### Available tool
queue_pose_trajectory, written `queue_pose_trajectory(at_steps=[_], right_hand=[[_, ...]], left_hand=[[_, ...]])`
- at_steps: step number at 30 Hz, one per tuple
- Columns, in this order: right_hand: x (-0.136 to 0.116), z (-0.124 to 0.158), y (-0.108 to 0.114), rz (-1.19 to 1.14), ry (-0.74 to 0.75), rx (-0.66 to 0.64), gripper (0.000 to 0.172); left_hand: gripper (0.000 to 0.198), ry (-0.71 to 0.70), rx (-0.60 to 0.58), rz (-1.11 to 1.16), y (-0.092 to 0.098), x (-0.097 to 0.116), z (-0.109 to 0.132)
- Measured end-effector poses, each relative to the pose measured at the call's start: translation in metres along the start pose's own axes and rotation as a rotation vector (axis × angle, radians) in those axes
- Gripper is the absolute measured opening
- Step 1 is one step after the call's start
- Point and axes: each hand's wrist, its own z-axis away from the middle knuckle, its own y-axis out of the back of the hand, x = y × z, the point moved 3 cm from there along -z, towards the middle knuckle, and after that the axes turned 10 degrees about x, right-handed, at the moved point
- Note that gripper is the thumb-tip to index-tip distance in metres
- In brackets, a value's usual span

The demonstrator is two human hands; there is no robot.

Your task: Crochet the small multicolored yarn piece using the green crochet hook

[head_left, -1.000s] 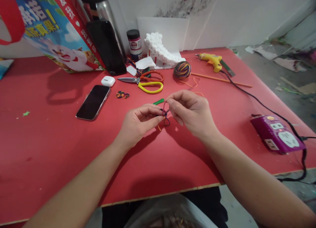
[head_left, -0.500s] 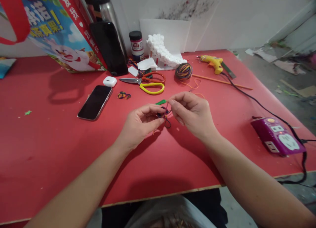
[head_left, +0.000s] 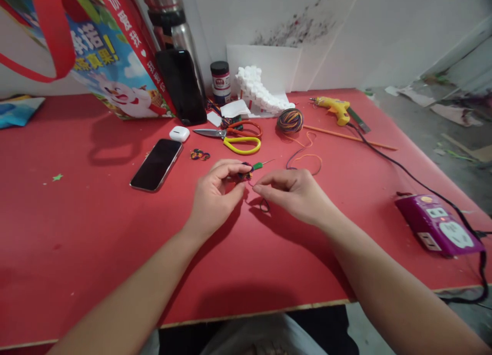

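My left hand (head_left: pixel 220 192) pinches a small crocheted piece (head_left: pixel 244 175) of dark multicoloured yarn between thumb and fingers, which partly cover it. Close to its right, my right hand (head_left: pixel 292 193) has thumb and forefinger pressed together on a thin yarn strand (head_left: pixel 251 184) that runs from the piece. A dark loop of yarn (head_left: pixel 264 205) hangs below the right fingertips. Just past the piece is a green-handled crochet hook (head_left: pixel 259 165), its thin metal tip pointing right. It appears to lie on the table, beyond both hands.
Scissors (head_left: pixel 243 144), a multicoloured yarn ball (head_left: pixel 290 120) and a small crocheted piece (head_left: pixel 200 154) lie beyond my hands. A phone (head_left: pixel 157 165) and white earbud case (head_left: pixel 179 134) sit left. Right are a yellow glue gun (head_left: pixel 333 109), an orange stick (head_left: pixel 349 137) and a purple power strip (head_left: pixel 438 224).
My right hand has come down and nearer, drawing the strand lower from the crocheted piece. My left hand still grips the piece, now turned slightly. The camera view has shifted a little.
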Motion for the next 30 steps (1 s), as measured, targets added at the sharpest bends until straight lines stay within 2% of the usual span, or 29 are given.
queue_pose_trajectory(at_steps=[4,7,11,14,18,21,25,28,30], right_hand=[[0.001,-0.001,0.002,0.062,0.039,0.067,0.023],[0.001,-0.001,-0.001,-0.035,-0.037,0.064,0.032],[0.004,-0.002,-0.008,-0.146,-0.08,0.085,0.028],[0.006,-0.003,-0.01,-0.214,-0.101,0.107,0.025],[0.005,-0.004,-0.009,-0.362,-0.233,0.037,0.03],[0.005,-0.005,-0.01,-0.487,-0.313,-0.019,0.033],[0.006,-0.005,-0.011,-0.51,-0.314,0.002,0.035],[0.005,-0.005,-0.006,-0.407,-0.228,0.113,0.037],[0.001,-0.004,-0.003,-0.337,-0.183,0.104,0.039]], left_hand=[[0.019,0.034,0.011,0.027,0.001,0.002,0.001],[0.016,0.025,0.026,-0.006,0.001,0.003,0.002],[0.011,0.08,0.001,0.035,-0.003,-0.001,0.004],[0.011,0.165,-0.016,0.108,-0.006,-0.005,0.005],[0.018,0.354,-0.012,0.257,-0.006,-0.013,0.005],[0.023,0.423,-0.018,0.347,-0.007,-0.015,0.004],[0.023,0.427,-0.006,0.368,-0.007,-0.014,0.003],[0.021,0.37,0.012,0.297,-0.004,-0.013,0.003],[0.02,0.316,0.031,0.245,-0.003,-0.012,0.002]])
